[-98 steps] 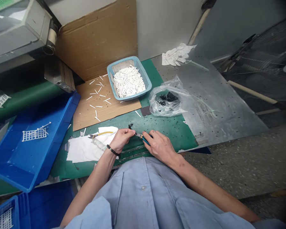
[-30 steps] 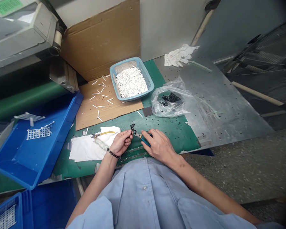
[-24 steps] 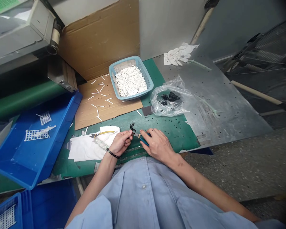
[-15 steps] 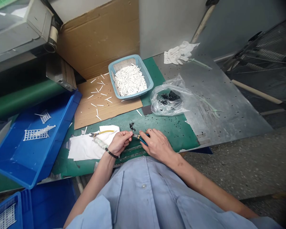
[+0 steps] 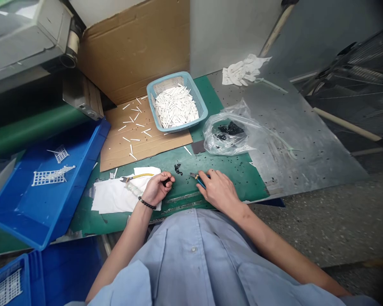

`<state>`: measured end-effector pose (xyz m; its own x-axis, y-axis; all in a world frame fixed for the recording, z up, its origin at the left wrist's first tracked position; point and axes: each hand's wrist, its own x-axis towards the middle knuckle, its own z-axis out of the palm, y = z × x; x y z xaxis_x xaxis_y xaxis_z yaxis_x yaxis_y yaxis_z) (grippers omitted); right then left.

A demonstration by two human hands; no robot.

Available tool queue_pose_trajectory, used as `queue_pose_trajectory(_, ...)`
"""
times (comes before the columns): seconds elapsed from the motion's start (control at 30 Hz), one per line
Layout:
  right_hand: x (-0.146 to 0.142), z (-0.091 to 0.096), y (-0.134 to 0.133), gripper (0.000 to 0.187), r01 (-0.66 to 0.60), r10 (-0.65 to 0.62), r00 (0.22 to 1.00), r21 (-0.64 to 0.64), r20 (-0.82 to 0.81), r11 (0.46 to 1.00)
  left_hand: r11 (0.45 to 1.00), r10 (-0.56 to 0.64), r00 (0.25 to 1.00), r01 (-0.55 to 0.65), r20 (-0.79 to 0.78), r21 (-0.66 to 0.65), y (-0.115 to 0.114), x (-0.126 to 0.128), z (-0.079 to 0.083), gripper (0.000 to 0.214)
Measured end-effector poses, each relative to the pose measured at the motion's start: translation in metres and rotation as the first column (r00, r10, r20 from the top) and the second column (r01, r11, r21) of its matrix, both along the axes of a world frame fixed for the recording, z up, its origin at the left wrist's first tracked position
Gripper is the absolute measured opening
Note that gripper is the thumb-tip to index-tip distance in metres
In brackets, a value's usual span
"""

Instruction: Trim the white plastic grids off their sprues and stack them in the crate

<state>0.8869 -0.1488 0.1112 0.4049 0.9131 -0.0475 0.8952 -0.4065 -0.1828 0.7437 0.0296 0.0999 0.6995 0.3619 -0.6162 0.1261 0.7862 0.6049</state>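
Observation:
My left hand (image 5: 156, 189) is closed, with a small black piece (image 5: 165, 182) showing between its curled fingers. Its wrist, with a beaded bracelet, rests by a folded white cloth (image 5: 110, 197). Yellow-handled nippers (image 5: 143, 175) lie on that cloth. Blue-handled nippers (image 5: 200, 182) are gripped in my right hand (image 5: 221, 190), their tip pointing left toward the other hand without touching it. Between and just beyond the two hands, a little cluster of black pieces (image 5: 178, 169) lies on the green mat (image 5: 159, 159).
Behind stands a light-blue basket (image 5: 151, 108) full of white sticks, with more scattered on cardboard (image 5: 115, 157). To its right lie a clear plastic bag (image 5: 210, 142) holding black pieces and white gloves (image 5: 239, 72). A blue bin (image 5: 28, 212) with white grids is at left.
My hands have drawn apart. The left moved slightly left, its fingers curling around the black piece; the right moved right with the blue-handled nippers.

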Motion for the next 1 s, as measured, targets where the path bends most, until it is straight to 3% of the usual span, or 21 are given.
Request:
queue_pose_trajectory(0.1, 0.006, 0.002, -0.002, 0.028, 0.009, -0.008, 1.000, -0.079, 0.007, 0.997, 0.997, -0.028, 0.999, 0.030, -0.023, 0.068, 0.002, 0.006, 0.002, 0.016)
queue_pose_trajectory(0.17, 0.008, 0.006, -0.002, 0.029, 0.002, -0.002, 1.000, -0.079, 0.001, 0.997, 0.963, -0.064, 0.991, 0.092, -0.115, 0.254, 0.000, 0.014, 0.003, 0.021)
queue_pose_trajectory(0.2, 0.008, 0.007, -0.002, 0.030, 0.002, -0.002, 1.000, -0.074, 0.004, 0.997, 0.912, -0.088, 0.981, 0.149, -0.172, 0.383, 0.000, 0.019, 0.003, 0.024)
queue_pose_trajectory(0.27, 0.007, 0.010, -0.002, 0.032, 0.005, -0.004, 1.000, -0.069, 0.013, 0.998, 0.722, -0.129, 0.955, 0.276, -0.268, 0.635, -0.001, 0.028, 0.000, 0.023)
queue_pose_trajectory(0.33, 0.006, 0.011, -0.004, 0.033, 0.011, -0.010, 1.000, -0.071, 0.017, 0.997, 0.509, -0.168, 0.934, 0.356, -0.315, 0.784, 0.001, 0.033, -0.004, 0.015)
queue_pose_trajectory(0.37, 0.005, 0.011, -0.005, 0.033, 0.014, -0.013, 1.000, -0.073, 0.015, 0.997, 0.439, -0.193, 0.925, 0.380, -0.328, 0.814, 0.003, 0.034, -0.006, 0.011)
queue_pose_trajectory(0.4, 0.005, 0.011, -0.006, 0.032, 0.017, -0.016, 1.000, -0.074, 0.010, 0.997, 0.401, -0.217, 0.917, 0.397, -0.336, 0.826, 0.005, 0.035, -0.008, 0.009)
queue_pose_trajectory(0.53, 0.003, 0.008, -0.009, 0.030, 0.031, -0.032, 0.999, -0.075, -0.013, 0.997, 0.344, -0.290, 0.879, 0.464, -0.378, 0.816, 0.009, 0.033, -0.011, 0.006)
queue_pose_trajectory(0.63, 0.003, 0.007, -0.010, 0.032, 0.046, -0.047, 0.999, -0.059, -0.018, 0.997, 0.282, -0.265, 0.867, 0.488, -0.422, 0.826, 0.008, 0.033, -0.008, 0.006)
queue_pose_trajectory(0.7, 0.002, 0.007, -0.010, 0.032, 0.050, -0.051, 0.998, -0.034, -0.026, 0.998, 0.324, -0.213, 0.878, 0.477, -0.428, 0.817, 0.004, 0.034, -0.005, 0.008)
queue_pose_trajectory(0.73, 0.001, 0.007, -0.010, 0.033, 0.047, -0.048, 0.998, -0.014, -0.033, 0.999, 0.398, -0.183, 0.889, 0.458, -0.421, 0.795, 0.001, 0.034, -0.002, 0.009)
queue_pose_trajectory(0.83, -0.001, 0.009, -0.007, 0.035, 0.016, -0.011, 0.998, 0.074, -0.065, 0.997, 0.782, -0.128, 0.936, 0.299, -0.329, 0.546, -0.010, 0.034, 0.007, 0.019)
queue_pose_trajectory(0.87, -0.003, 0.010, -0.005, 0.037, 0.003, 0.005, 0.997, 0.107, -0.074, 0.994, 0.890, -0.112, 0.957, 0.217, -0.268, 0.402, -0.013, 0.034, 0.011, 0.023)
queue_pose_trajectory(0.9, -0.004, 0.010, -0.004, 0.038, -0.008, 0.019, 0.997, 0.135, -0.079, 0.991, 0.957, -0.091, 0.975, 0.142, -0.203, 0.253, -0.016, 0.033, 0.014, 0.027)
queue_pose_trajectory(0.93, -0.005, 0.010, -0.002, 0.038, -0.015, 0.028, 0.996, 0.157, -0.081, 0.988, 0.989, -0.068, 0.987, 0.086, -0.145, 0.123, -0.019, 0.032, 0.017, 0.031)
queue_pose_trajectory(1.0, -0.008, 0.011, 0.001, 0.039, -0.026, 0.040, 0.996, 0.177, -0.075, 0.984, 0.999, -0.023, 0.997, 0.021, -0.073, -0.038, -0.024, 0.030, 0.021, 0.036)
